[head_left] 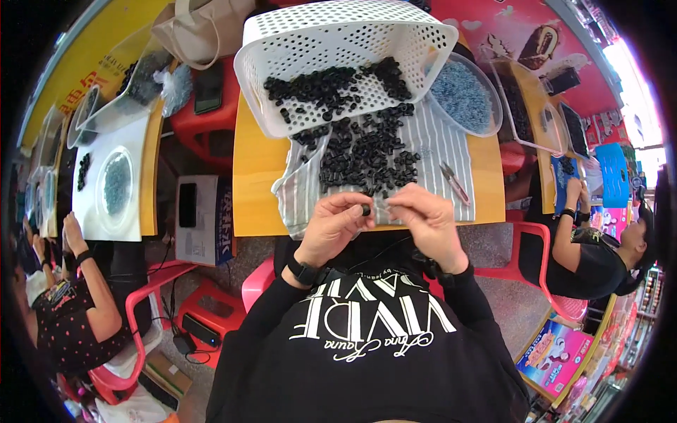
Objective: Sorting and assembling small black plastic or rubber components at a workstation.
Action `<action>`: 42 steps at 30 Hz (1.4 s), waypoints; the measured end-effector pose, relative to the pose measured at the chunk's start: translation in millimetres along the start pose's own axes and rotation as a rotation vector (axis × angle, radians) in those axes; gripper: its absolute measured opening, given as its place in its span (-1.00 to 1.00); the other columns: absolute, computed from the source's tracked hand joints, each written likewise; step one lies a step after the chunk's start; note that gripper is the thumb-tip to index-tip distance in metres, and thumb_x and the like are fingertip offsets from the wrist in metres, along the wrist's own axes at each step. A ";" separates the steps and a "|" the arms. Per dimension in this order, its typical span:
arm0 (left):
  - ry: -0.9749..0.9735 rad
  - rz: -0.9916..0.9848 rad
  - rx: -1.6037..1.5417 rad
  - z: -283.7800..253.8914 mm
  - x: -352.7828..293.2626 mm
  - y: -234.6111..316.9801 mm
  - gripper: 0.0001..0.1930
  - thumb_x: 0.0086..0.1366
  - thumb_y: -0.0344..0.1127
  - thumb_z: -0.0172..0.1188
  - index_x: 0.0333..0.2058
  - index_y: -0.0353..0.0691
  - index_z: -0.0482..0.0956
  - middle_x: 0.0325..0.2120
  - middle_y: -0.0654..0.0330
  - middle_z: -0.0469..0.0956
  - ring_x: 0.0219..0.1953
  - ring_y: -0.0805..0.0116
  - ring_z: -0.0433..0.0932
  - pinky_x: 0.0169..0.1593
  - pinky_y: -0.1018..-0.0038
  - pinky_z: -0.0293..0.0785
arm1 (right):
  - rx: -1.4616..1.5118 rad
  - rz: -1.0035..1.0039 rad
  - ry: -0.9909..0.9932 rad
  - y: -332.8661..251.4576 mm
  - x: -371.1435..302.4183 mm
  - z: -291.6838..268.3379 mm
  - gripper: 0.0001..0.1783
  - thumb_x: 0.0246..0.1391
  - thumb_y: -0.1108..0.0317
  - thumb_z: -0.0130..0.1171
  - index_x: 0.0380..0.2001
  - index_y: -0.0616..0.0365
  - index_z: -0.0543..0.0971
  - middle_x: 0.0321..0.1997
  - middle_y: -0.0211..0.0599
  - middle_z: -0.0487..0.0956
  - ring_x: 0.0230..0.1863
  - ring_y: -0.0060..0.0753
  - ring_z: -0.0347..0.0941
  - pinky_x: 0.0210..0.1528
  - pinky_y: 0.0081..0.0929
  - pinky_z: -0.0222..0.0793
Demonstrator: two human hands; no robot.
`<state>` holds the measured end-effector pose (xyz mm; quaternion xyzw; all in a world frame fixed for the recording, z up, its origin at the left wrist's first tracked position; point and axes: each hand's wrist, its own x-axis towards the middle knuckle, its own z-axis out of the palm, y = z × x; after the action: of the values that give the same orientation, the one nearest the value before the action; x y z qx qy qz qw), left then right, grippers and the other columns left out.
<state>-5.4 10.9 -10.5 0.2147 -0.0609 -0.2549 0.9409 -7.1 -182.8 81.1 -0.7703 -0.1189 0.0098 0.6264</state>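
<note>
Between the thumb and fingers of my left hand (331,225) is a small round black part (365,210), held over the table's near edge. Just to its right, my right hand (429,220) has its thumb and fingertips pinched together; whatever they hold is too small to make out. A pile of small black parts (360,151) lies on a striped cloth (300,187) directly beyond both hands. More of them spill from a tipped white perforated basket (310,49) at the far side. Small scissors or snips (455,185) rest on the cloth, right of the pile.
A clear round tub of bluish small pieces (462,95) stands right of the basket on the yellow table (257,204). A red stool with a dark phone (209,90) is at the left. People work at tables on both sides, near pink chairs (525,275).
</note>
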 end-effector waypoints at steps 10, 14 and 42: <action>0.035 -0.005 -0.013 1.0 -3.0 0.7 -0.76 0.34 -0.45 0.13 -0.04 -0.36 0.54 -0.24 0.16 0.61 -0.24 0.40 0.60 -0.12 0.46 0.55 | -0.147 -0.169 -0.102 -1.0 2.4 28.6 -0.87 -0.03 0.66 0.22 -0.35 0.31 0.56 -0.48 -0.23 0.52 -0.43 -0.34 0.52 -0.41 -0.49 0.41; 0.068 0.024 0.058 -1.4 -3.2 -1.0 -0.80 0.31 -0.48 0.17 -0.10 -0.35 0.58 -0.22 0.21 0.57 -0.32 0.49 0.53 -0.22 0.58 0.47 | -0.214 -0.242 -0.086 1.2 2.5 30.3 -0.88 -0.07 0.64 0.25 -0.41 0.29 0.54 -0.50 -0.22 0.50 -0.46 -0.29 0.49 -0.45 -0.46 0.36; -0.029 -0.068 -0.030 -0.5 -3.1 5.5 -0.72 0.29 -0.45 0.19 -0.04 -0.40 0.53 -0.27 0.13 0.59 -0.22 0.36 0.58 -0.12 0.53 0.49 | -0.815 -0.024 0.234 24.5 11.6 -32.4 -0.88 -0.05 0.54 0.16 -0.36 0.24 0.59 -0.40 -0.05 0.54 -0.40 0.05 0.50 -0.38 -0.24 0.37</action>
<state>-5.4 16.9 -8.6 0.1988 -0.0636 -0.2907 0.9338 13.6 -216.3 65.8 -0.9495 -0.0500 -0.1331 0.2797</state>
